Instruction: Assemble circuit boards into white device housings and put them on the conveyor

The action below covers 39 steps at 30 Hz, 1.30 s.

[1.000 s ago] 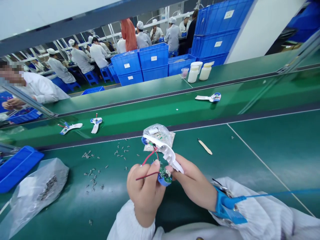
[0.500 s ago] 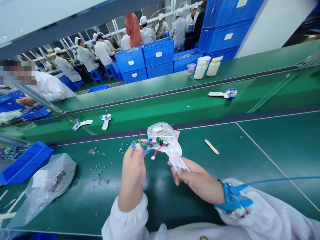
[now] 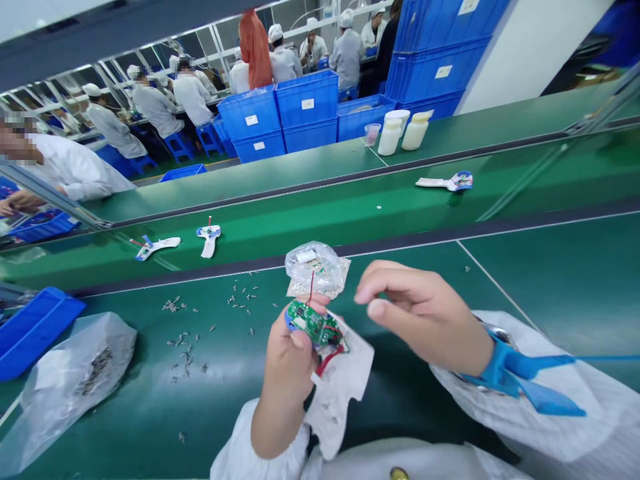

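Note:
My left hand (image 3: 290,363) grips a white plastic housing (image 3: 340,383) with a round green circuit board (image 3: 313,323) on top; red wires run from the board. My right hand (image 3: 425,313) hovers just right of the board, thumb and forefinger pinched together near a thin red wire; what they hold, if anything, is too small to tell. A blue strap (image 3: 515,377) with a cord sits on my right wrist. A small clear bag of parts (image 3: 316,267) lies on the green table (image 3: 550,280) right behind my hands.
Loose screws (image 3: 190,333) are scattered left of my hands, beside a clear bag (image 3: 65,380) and a blue tray (image 3: 30,327). White assemblies (image 3: 207,239) (image 3: 445,181) lie on the conveyor belt. White bottles (image 3: 400,130) and blue crates (image 3: 280,120) stand beyond; a person (image 3: 60,167) sits at left.
The housing went from my right hand to my left and came down closer to me, board now facing up. My right hand let go and rose beside it, fingers pinched.

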### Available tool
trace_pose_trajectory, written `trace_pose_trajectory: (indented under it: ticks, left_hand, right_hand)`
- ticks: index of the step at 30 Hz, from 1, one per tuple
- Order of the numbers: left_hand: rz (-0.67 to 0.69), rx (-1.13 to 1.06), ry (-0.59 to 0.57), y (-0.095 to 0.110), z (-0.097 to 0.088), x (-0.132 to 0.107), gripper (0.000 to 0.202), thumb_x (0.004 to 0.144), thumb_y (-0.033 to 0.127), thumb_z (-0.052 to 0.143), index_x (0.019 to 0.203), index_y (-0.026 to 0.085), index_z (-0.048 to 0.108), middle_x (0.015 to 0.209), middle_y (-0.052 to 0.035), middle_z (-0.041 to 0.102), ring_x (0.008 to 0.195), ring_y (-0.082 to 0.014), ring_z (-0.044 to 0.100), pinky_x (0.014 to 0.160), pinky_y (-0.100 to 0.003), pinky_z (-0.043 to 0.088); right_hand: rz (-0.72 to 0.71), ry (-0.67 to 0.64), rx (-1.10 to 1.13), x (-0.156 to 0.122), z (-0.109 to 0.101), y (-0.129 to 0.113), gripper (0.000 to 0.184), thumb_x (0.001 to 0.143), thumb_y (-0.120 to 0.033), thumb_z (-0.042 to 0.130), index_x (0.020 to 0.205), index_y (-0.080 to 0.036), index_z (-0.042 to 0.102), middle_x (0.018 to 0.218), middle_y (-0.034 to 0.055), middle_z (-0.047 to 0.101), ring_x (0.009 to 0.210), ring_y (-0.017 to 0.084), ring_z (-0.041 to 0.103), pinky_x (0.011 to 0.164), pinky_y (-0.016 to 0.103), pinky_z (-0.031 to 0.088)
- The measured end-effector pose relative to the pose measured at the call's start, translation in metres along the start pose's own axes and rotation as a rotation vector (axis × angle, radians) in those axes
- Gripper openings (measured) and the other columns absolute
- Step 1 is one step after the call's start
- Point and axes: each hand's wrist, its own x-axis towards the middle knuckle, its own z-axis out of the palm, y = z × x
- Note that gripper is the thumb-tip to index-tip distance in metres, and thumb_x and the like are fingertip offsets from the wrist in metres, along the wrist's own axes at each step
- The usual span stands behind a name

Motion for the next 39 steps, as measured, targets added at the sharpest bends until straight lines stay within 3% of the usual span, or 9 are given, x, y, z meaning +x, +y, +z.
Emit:
trace_pose_trajectory:
  ticks: [2,5,12,16,21,23,26,28,39]
  left_hand:
    - [0.074,0.194,-0.052,0.001,-0.003,-0.002,0.046,0.067,0.063,0.062,0.083,0.02,0.067,0.092,-0.0055,0.061,0.082,-0.0201,0.058,0.071,-0.029,0.046]
    - [0.171,0.458,-0.064,0.005,-0.007,-0.003,0.048,0.066,0.067,0.059,0.08,0.021,0.067,0.084,-0.0044,0.059,0.08,-0.0209,0.056,0.071,-0.029,0.044]
    - [0.292,0.911,0.121,0.016,-0.006,-0.001,0.053,0.048,0.072,0.068,0.054,0.02,0.059,0.068,-0.0047,0.06,0.063,-0.0193,0.055,0.054,-0.027,0.042]
    - [0.252,0.91,0.112,0.013,-0.006,0.002,0.05,0.053,0.069,0.067,0.054,0.02,0.06,0.067,-0.0044,0.06,0.063,-0.0191,0.055,0.055,-0.026,0.042]
    - [0.139,0.697,0.125,0.005,-0.016,0.003,0.045,0.061,0.064,0.066,0.062,0.019,0.061,0.074,-0.0042,0.059,0.068,-0.0183,0.053,0.06,-0.026,0.04]
    - [0.114,0.67,0.127,0.004,-0.018,0.003,0.046,0.064,0.065,0.064,0.064,0.019,0.061,0.074,-0.0036,0.058,0.067,-0.0174,0.052,0.059,-0.026,0.039]
    - [0.077,0.629,0.104,0.004,-0.019,0.004,0.047,0.067,0.065,0.061,0.07,0.019,0.062,0.073,-0.0029,0.058,0.067,-0.017,0.053,0.06,-0.026,0.041]
    - [0.056,0.612,0.089,0.004,-0.018,0.005,0.047,0.068,0.065,0.059,0.075,0.019,0.062,0.072,-0.0018,0.058,0.065,-0.016,0.053,0.059,-0.025,0.041]
    - [0.019,0.682,0.021,0.005,-0.013,0.007,0.048,0.073,0.065,0.054,0.075,0.018,0.06,0.071,-0.0026,0.057,0.064,-0.0166,0.053,0.06,-0.027,0.042]
  right_hand:
    - [-0.082,-0.068,-0.025,0.009,0.006,-0.012,0.005,0.076,-0.016,0.06,0.073,-0.017,0.064,0.069,0.001,0.061,0.067,0.011,0.056,0.063,0.021,0.044]
    - [-0.036,-0.176,-0.032,0.014,0.021,-0.021,0.006,0.072,-0.014,0.062,0.068,-0.016,0.066,0.063,-0.001,0.058,0.062,0.009,0.054,0.058,0.019,0.043]
    - [0.139,-0.254,0.027,0.013,0.026,-0.016,0.014,0.068,-0.01,0.061,0.055,-0.015,0.063,0.053,-0.0031,0.055,0.051,0.006,0.049,0.05,0.016,0.04]
    - [0.12,-0.264,0.089,0.026,0.018,-0.002,0.016,0.069,-0.012,0.059,0.054,-0.015,0.061,0.054,-0.0025,0.057,0.053,0.007,0.052,0.051,0.017,0.042]
    - [0.159,0.002,-0.136,0.039,0.008,0.02,0.017,0.074,-0.017,0.057,0.085,-0.014,0.068,0.078,0.0032,0.068,0.068,0.012,0.06,0.062,0.023,0.047]
    - [0.05,-0.116,-0.106,0.034,0.006,0.018,0.018,0.075,-0.016,0.055,0.087,-0.014,0.068,0.08,0.0039,0.068,0.072,0.012,0.061,0.066,0.023,0.048]
    - [-0.138,-0.507,-0.036,0.023,0.006,0.004,0.019,0.078,-0.012,0.049,0.082,-0.015,0.068,0.067,0.0,0.064,0.061,0.009,0.057,0.06,0.019,0.045]
    - [-0.186,-0.666,-0.085,0.018,0.007,-0.002,0.022,0.079,-0.01,0.047,0.084,-0.017,0.068,0.059,-0.0033,0.061,0.052,0.007,0.053,0.054,0.017,0.041]
    - [-0.218,-0.952,-0.182,0.028,0.008,0.008,0.021,0.082,-0.012,0.045,0.078,-0.017,0.065,0.065,-0.0009,0.064,0.058,0.009,0.054,0.056,0.019,0.038]
